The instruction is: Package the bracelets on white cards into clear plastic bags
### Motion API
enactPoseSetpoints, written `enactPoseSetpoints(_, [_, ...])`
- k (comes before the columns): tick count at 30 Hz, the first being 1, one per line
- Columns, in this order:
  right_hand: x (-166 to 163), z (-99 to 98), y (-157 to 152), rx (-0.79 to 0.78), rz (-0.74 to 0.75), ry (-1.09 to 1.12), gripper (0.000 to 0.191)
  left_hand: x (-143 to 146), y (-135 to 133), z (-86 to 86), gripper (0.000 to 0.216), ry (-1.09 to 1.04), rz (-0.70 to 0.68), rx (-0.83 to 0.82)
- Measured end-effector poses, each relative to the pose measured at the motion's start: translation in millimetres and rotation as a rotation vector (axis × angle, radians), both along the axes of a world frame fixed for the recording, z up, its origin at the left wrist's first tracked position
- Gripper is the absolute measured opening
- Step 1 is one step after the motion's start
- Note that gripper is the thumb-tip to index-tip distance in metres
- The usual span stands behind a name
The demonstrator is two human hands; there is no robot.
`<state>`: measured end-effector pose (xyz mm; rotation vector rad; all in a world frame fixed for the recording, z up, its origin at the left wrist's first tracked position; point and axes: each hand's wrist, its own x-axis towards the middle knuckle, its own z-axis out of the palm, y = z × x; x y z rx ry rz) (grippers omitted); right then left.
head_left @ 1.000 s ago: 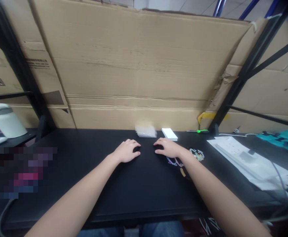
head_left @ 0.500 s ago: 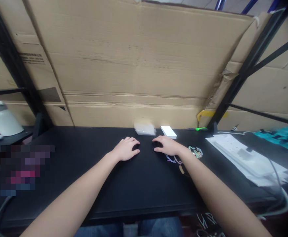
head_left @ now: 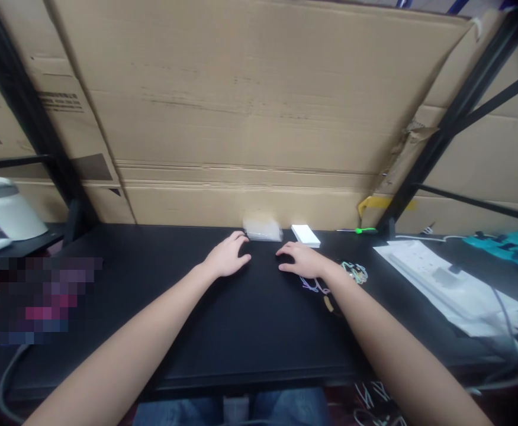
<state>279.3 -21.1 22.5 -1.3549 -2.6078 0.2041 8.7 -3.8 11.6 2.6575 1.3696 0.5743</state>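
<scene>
My left hand (head_left: 227, 255) reaches over the black table (head_left: 250, 331), fingers apart, its fingertips close to a clear plastic packet (head_left: 263, 230) at the back edge. Whether they touch the packet I cannot tell. My right hand (head_left: 302, 260) rests lower and to the right, thumb and fingers spread with nothing between them. Just behind it lies a white box-like block (head_left: 305, 235). Beside my right wrist are pastel cords in a loose bundle (head_left: 354, 273) and some purple cords (head_left: 315, 286), partly hidden by the arm. A small tan piece (head_left: 328, 303) lies below them.
Cardboard (head_left: 250, 118) walls the back. A green-handled screwdriver (head_left: 364, 231) lies at the back right. Papers (head_left: 418, 266) and a cable (head_left: 514, 343) are at the right, near teal material (head_left: 507, 245). At far left stand a white bottle (head_left: 12, 210) and a pixelated patch.
My left hand has moved forward, toward the plastic packet, its fingers stretching further. My right hand has hardly moved. The whole view has shifted slightly.
</scene>
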Motion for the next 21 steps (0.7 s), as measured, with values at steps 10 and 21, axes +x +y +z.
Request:
enactPoseSetpoints(10, [1.1, 0.6, -0.1, -0.027, -0.016, 0.008, 0.041, 4.3, 48.2, 16.8, 0.060, 0.229, -0.018, 0.023])
enactPoseSetpoints(21, [2.6, -2.5, 3.4, -0.042, -0.012, 0.015, 0.041, -2.2, 72.5, 49.9, 0.064, 0.302, -0.204, -0.092])
